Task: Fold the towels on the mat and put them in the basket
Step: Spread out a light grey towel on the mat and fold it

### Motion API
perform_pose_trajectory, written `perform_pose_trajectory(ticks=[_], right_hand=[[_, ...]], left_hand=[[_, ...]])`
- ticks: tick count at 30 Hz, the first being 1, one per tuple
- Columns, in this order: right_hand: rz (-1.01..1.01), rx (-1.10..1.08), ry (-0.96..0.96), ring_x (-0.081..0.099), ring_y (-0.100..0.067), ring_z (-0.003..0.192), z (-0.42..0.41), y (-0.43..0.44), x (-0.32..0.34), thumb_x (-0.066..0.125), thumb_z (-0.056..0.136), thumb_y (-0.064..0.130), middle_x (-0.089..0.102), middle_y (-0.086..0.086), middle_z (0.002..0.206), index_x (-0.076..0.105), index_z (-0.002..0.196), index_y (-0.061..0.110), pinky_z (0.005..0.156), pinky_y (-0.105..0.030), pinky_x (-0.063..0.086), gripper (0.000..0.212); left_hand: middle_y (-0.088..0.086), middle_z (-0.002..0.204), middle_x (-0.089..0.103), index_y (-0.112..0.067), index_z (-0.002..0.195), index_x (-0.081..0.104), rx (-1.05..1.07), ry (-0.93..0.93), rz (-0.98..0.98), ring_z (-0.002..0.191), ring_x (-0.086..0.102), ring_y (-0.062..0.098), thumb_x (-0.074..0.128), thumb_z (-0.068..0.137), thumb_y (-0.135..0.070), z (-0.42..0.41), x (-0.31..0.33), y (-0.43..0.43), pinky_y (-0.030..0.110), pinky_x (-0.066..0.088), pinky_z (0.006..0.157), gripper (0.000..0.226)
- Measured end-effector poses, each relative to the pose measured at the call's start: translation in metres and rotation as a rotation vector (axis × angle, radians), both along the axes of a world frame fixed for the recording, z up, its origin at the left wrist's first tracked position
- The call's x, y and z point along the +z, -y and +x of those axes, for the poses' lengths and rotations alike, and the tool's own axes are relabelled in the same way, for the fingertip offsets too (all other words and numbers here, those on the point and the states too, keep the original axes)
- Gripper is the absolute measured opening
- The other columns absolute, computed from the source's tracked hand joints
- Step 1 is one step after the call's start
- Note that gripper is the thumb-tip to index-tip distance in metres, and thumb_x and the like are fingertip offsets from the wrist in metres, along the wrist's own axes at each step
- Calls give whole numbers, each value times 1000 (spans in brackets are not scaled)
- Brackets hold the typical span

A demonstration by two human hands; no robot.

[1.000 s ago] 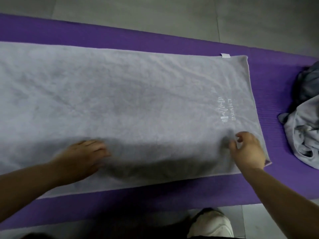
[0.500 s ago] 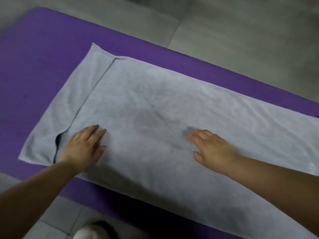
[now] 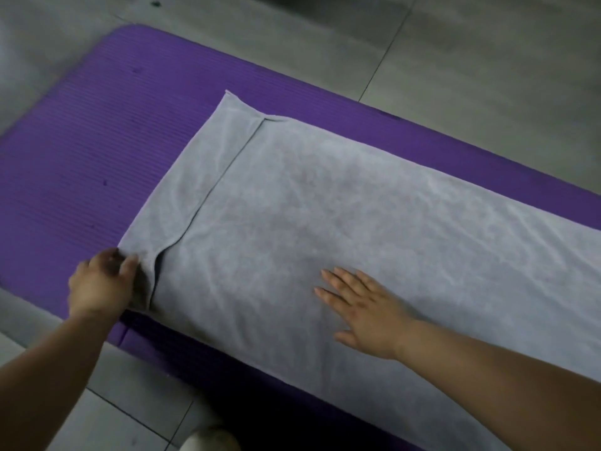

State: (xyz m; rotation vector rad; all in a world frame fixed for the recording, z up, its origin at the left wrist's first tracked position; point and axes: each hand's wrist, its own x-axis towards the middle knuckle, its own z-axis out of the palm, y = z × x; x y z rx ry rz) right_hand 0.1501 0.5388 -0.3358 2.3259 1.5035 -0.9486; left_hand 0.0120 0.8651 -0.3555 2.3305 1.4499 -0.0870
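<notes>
The grey towel lies flat on the purple mat, centre frame. The left hand pinches its lower-left corner; the right hand rests flat, fingers straight. Advisable: keep the right hand pressing and align edges squarely.

The towel runs off the right edge, its far end unseen. The left grip is blurred at the towel's near corner. A pale shoe is cut by the bottom edge.

Left hand now around towel corner.
</notes>
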Motion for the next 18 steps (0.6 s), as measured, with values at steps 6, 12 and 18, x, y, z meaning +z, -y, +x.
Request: perform_pose_trajectory(ticks=[6, 12, 18], right_hand=[[86, -110, -50, -8, -16, 144, 3, 6, 2, 16, 86, 57, -10, -1, 156, 1, 148, 21, 106, -22, -15, 73], [582, -811, -318, 47, -12, 99, -7, 2, 24, 54, 90, 23, 50, 7, 98, 51, 98, 16, 80, -14, 33, 12], [707, -1319, -729, 50, -5, 81, -24, 2, 34, 56, 89, 20, 54, 8, 87, 46, 85, 25, 77, -19, 42, 12]], left_hand=[[27, 99, 63, 0, 99, 58, 150, 129, -193, 93, 60, 42, 67, 81, -23, 1, 6, -3, 49, 48, 83, 30], [10, 77, 59, -16, 78, 60, -70, 417, -550, 67, 54, 19, 62, 84, -8, 48, 62, 89, 19, 46, 54, 10], [-9, 77, 71, -18, 94, 65, -512, 294, -1173, 73, 63, -4, 59, 83, 4, 62, 72, 197, 8, 47, 63, 26]])
